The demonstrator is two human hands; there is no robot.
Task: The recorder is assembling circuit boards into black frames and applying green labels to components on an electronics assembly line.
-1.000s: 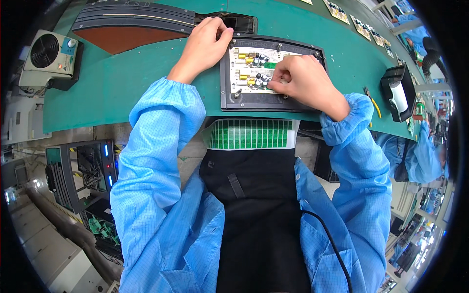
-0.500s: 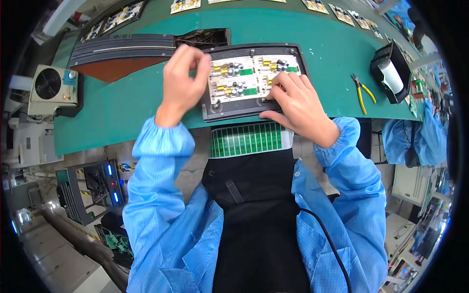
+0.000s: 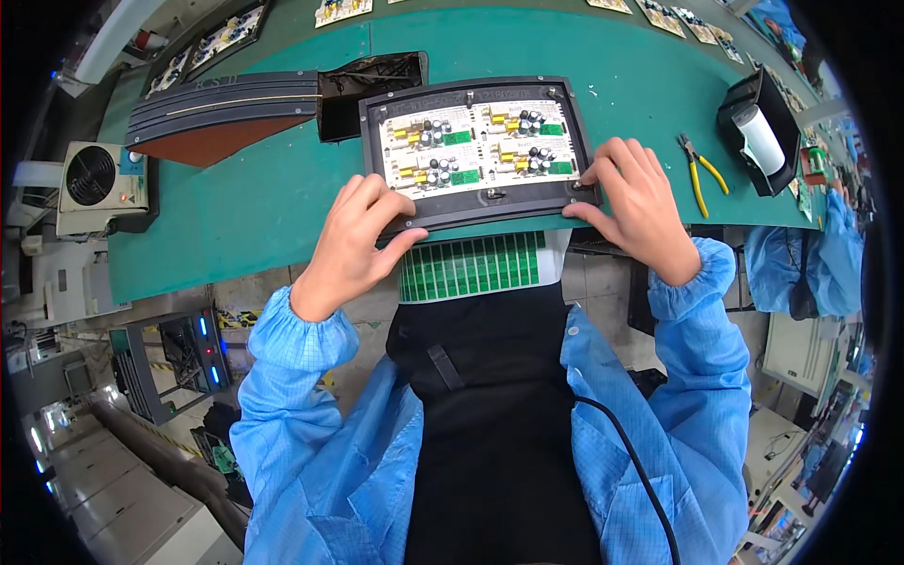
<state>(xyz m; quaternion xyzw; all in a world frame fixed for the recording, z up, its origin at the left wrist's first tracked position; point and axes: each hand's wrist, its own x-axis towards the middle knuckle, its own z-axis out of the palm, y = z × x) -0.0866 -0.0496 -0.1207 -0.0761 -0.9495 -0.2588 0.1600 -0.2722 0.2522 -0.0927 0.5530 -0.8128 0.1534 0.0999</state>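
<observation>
Black-framed tray [image 3: 476, 215] carries four white circuit boards with yellow, green components.

A dark rectangular tray [image 3: 476, 202] lies flat at the green counter's [image 3: 235, 207] near edge, its front overhanging slightly, carrying white circuit boards [image 3: 480, 151] with yellow, black and green components.

I am noting my left hand [image 3: 356, 247] covering the black tray's [image 3: 476, 87] near-left corner, with the far boards [image 3: 218, 40] blurring at the rim.
</observation>
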